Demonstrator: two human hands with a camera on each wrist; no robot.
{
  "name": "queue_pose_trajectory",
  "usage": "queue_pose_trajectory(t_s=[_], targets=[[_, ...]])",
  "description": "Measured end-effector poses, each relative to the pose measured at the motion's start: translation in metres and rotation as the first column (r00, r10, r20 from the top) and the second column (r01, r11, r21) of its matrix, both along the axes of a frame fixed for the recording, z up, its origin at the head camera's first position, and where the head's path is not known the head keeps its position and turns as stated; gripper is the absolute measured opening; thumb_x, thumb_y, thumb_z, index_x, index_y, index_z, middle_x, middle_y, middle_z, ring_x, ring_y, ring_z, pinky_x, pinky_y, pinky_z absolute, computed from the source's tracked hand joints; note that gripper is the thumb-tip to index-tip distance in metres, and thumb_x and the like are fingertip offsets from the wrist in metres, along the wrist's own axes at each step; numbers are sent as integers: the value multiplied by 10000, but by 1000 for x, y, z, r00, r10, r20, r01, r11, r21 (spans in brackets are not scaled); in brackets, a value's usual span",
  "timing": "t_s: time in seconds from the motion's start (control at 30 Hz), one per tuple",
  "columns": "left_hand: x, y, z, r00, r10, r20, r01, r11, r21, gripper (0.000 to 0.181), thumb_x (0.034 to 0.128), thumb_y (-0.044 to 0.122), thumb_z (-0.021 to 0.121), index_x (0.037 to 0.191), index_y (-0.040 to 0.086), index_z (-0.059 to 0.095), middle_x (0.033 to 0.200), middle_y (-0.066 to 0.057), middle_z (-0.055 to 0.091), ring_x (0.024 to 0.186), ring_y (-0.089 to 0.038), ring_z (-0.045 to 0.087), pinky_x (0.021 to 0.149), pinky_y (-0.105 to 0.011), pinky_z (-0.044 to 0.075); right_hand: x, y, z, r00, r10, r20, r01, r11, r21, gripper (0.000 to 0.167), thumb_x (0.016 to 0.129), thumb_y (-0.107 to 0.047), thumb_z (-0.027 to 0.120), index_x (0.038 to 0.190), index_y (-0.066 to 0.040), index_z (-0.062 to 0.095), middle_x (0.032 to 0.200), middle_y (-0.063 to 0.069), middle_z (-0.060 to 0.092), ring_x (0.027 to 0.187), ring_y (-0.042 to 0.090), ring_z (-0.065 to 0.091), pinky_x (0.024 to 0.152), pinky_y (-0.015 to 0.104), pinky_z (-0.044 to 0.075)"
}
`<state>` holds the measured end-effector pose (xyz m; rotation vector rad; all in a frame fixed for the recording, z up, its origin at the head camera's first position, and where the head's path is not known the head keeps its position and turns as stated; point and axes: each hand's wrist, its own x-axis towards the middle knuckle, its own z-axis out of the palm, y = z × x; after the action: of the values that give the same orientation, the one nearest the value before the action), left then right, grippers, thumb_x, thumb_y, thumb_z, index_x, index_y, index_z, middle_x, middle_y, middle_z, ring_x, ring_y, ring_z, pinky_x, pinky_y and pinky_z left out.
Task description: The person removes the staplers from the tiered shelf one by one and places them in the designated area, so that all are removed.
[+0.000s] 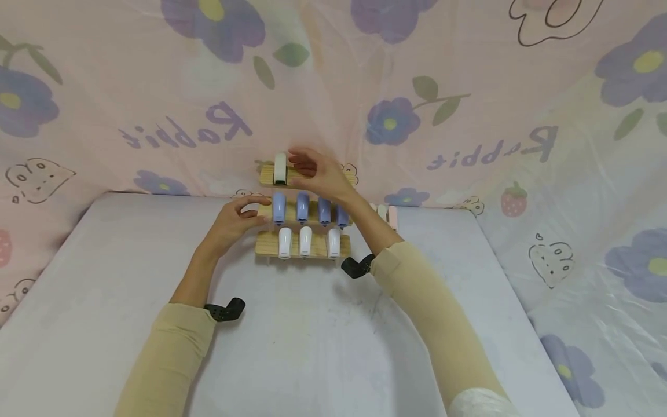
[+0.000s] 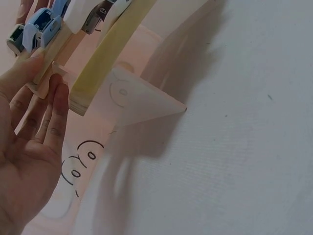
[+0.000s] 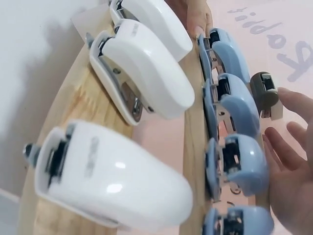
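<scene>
A three-tiered wooden display rack (image 1: 263,246) holds small staplers. My left hand (image 1: 237,223) grips the left end of its middle board, thumb above and fingers beneath in the left wrist view. On the top board stands a pale stapler (image 1: 280,169), grey-green at its end (image 3: 264,93) in the right wrist view. Just right of it is my right hand (image 1: 325,176), fingers loosely bent, a fingertip at or very near its side; contact is hard to tell. Several blue staplers (image 1: 302,207) line the middle board, and three white staplers (image 1: 285,242) sit on the lowest.
Pale green (image 1: 383,212) and pink pieces (image 1: 393,218) stand right of the rack, partly hidden by the right forearm. A clear triangular support (image 2: 146,100) props the rack on the white table (image 1: 292,359). Flower-printed cloth (image 1: 312,87) hangs behind.
</scene>
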<state>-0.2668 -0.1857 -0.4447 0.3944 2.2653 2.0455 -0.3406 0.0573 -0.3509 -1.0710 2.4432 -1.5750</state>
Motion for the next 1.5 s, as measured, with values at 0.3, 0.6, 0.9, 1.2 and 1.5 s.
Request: queue_pose_trajectory(t_s=[0.3,0.6,0.9,1.2,1.5], targets=[[0,1,1,1000,2,-11,-2,1000,-11,399,905,110,745,1258,-8,601,1445,-89,490,1260,-245,536,1046,-255,415,-1,-12,3,999,9,44,-10,999,40,735,851,-139,796,1485,-85,428,1381,133,546,1274,264,526,1073,356,424],[-1,0,1,1000,3,-15,-3,1000,-4,401,896,101,752,1249,-15,601,1426,-89,501,1258,-259,539,1145,-427,320,6,-19,14,1000,-13,28,10,995,97,717,836,-106,807,1459,-37,459,1355,163,561,1247,323,541,1062,434,431],[0,1,1,1000,-2,-5,2,1000,-1,396,902,113,748,1253,2,603,1436,-82,500,1237,-233,559,1143,-431,323,0,-14,4,999,-32,-19,34,994,105,689,841,-207,820,1446,-106,507,1336,63,599,1193,184,585,1014,332,472],[1,0,2,1000,-1,8,1,1000,2,416,904,118,747,1278,15,595,1460,-65,474,1224,-210,573,1039,-273,431,2,-4,9,997,-78,-14,79,990,112,711,830,-284,824,1458,-169,511,1387,5,581,1227,133,567,1018,285,457],[2,0,2,1000,11,-9,-11,1000,-6,417,900,111,750,1272,-5,600,1462,-93,471,1277,-261,531,1133,-393,344,3,13,8,998,-20,56,19,1000,7,719,833,-134,814,1471,-106,484,1352,96,593,1183,215,602,999,356,490]])
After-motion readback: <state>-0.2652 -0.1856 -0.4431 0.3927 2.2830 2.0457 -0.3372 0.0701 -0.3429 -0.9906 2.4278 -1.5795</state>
